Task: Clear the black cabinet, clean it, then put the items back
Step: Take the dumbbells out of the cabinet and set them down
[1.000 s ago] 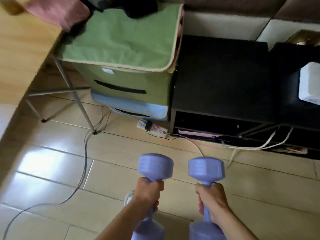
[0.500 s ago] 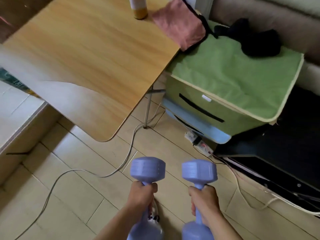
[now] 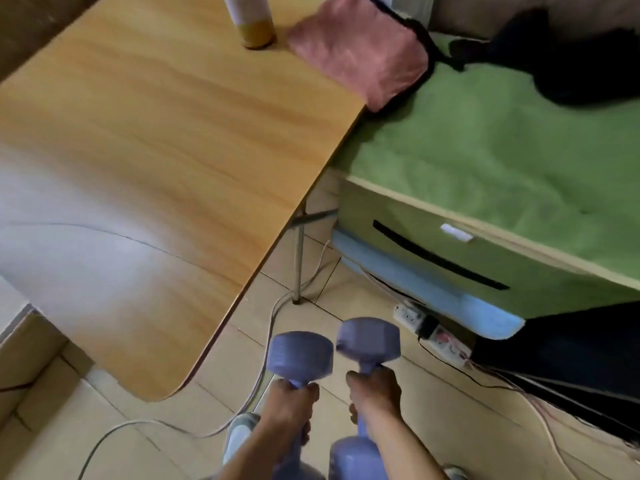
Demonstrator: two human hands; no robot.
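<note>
I hold two purple dumbbells upright over the tiled floor. My left hand (image 3: 289, 407) grips the handle of the left dumbbell (image 3: 299, 355). My right hand (image 3: 375, 396) grips the handle of the right dumbbell (image 3: 369, 341). The two upper heads sit side by side, almost touching. Only a corner of the black cabinet (image 3: 568, 355) shows at the right edge, to the right of my hands.
A wooden table (image 3: 156, 150) fills the left, with a bottle (image 3: 251, 20) and a pink cloth (image 3: 360, 50) on it. A green fabric box (image 3: 502, 174) stands right of it, black cloth (image 3: 568, 53) on top. A power strip (image 3: 433, 332) and cables (image 3: 263, 372) lie on the floor.
The view has swung left, away from the black cabinet and toward the wooden table. Both hands keep their grip on the dumbbells, now closer to the table's corner.
</note>
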